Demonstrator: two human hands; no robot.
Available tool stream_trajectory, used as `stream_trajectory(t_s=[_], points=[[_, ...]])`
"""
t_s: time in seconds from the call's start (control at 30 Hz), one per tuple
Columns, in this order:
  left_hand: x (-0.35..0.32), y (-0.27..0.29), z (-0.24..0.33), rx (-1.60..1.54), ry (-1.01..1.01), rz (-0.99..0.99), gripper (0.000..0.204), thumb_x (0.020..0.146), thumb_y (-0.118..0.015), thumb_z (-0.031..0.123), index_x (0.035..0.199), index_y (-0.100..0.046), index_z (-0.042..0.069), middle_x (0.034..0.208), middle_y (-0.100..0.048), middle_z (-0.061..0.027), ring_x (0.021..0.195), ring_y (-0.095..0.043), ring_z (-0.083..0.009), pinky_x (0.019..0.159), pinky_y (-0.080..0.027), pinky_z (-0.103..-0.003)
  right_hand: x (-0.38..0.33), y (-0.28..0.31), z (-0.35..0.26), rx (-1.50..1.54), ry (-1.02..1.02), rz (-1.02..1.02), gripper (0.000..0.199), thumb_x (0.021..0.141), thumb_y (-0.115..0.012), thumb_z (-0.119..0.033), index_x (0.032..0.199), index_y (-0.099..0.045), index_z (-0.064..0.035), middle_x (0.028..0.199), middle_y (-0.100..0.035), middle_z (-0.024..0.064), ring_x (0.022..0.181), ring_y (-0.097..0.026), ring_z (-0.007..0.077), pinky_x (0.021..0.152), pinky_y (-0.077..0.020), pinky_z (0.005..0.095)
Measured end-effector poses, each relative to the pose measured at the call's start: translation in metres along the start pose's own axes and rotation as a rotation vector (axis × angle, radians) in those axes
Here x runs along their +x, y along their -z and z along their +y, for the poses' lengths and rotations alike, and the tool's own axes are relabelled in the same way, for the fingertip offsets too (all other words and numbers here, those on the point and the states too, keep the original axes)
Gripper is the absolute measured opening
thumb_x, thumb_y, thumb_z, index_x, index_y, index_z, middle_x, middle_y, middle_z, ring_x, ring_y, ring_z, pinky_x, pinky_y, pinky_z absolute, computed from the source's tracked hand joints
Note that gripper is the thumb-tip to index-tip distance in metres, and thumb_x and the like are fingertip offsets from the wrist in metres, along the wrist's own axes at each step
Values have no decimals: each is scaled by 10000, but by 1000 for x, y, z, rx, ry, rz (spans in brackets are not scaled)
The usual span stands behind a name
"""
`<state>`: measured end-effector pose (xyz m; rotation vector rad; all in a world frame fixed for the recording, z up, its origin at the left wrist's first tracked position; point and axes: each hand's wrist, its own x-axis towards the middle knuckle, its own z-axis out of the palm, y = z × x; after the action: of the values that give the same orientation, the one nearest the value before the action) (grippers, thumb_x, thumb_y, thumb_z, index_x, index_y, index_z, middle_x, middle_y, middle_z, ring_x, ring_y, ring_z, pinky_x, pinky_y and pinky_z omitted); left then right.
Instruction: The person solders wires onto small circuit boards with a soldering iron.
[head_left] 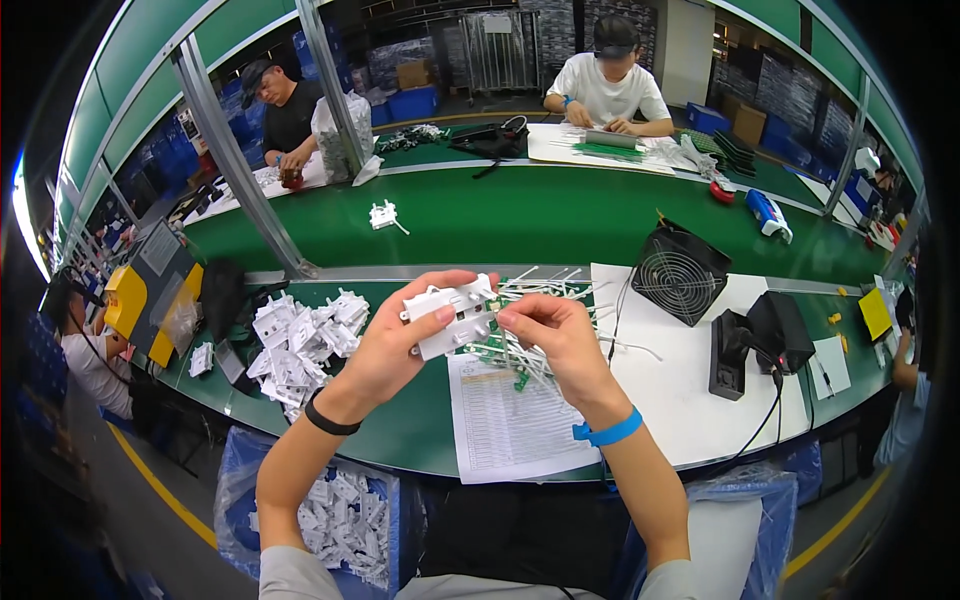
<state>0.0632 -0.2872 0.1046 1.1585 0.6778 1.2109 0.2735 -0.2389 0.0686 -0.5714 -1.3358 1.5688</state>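
My left hand (pixel 385 350) grips a white plastic housing (pixel 468 330) above the near bench, its thumb across the front. At the housing's right end, my right hand (pixel 565 345) has thumb and forefinger pinched together. What sits between those fingertips is too small to make out. Behind and beneath my right hand lies a bundle of white cables (pixel 545 285) with small green circuit boards (pixel 521 381). A heap of similar white housings (pixel 300 340) lies left of my left hand. Below the hands is a printed sheet (pixel 510 430).
A black fan (pixel 682 272) and a black box-shaped device (pixel 780 333) with a cord stand at right on white paper (pixel 640 415). One housing (pixel 384 214) lies on the green belt (pixel 560 215). Bins flank my lap; the left bin (pixel 392 530) holds white parts. Two people work across the belt.
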Motion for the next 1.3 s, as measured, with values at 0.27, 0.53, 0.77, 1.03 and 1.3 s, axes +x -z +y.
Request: stream_trajectory(t_s=[0.27, 0.53, 0.77, 1.03, 1.3], points=[[-12, -5, -19, -2, 59, -23, 379, 994, -630, 113, 1354, -546, 32, 1396, -579, -99, 1251, -575, -182, 1040, -480, -341, -14, 9, 12, -3, -94, 7, 124, 925, -743, -140, 947, -712, -23, 832, -670, 0, 748, -590, 68, 671, -465, 226], [-11, -15, -34, 35, 45, -42, 578, 973, -629, 105, 1513, -435, 42, 1467, -527, -97, 1316, -524, -197, 1135, -388, -358, -16, 33, 13, -131, -117, -163, 249, 942, -724, -215, 1015, -690, 21, 914, -703, 61, 801, -653, 116, 724, -521, 261], [3, -5, -61, 485, 2, 21, 492, 878, -722, 75, 1348, -599, -6, 1268, -676, -94, 1143, -636, -193, 1020, -472, -317, -27, 32, 10, -619, -43, -75, 217, 902, -729, -193, 903, -709, 22, 763, -693, 81, 657, -643, 132, 612, -497, 285], [25, -10, -85, 747, -168, 107, 351, 870, -673, 44, 1217, -651, 6, 1066, -718, -68, 955, -650, -119, 846, -513, -277, -35, 41, 16, -570, -12, 121, 247, 922, -712, -153, 1052, -665, 51, 922, -708, 93, 741, -683, 133, 643, -518, 256], [72, -40, -112, 600, -291, 298, 290, 929, -661, 40, 1216, -632, 1, 990, -705, -60, 895, -641, -94, 776, -504, -247, -58, 48, 23, -1019, 388, 298, 325, 903, -661, -29, 1217, -652, 57, 860, -727, 134, 684, -713, 235, 581, -532, 319]])
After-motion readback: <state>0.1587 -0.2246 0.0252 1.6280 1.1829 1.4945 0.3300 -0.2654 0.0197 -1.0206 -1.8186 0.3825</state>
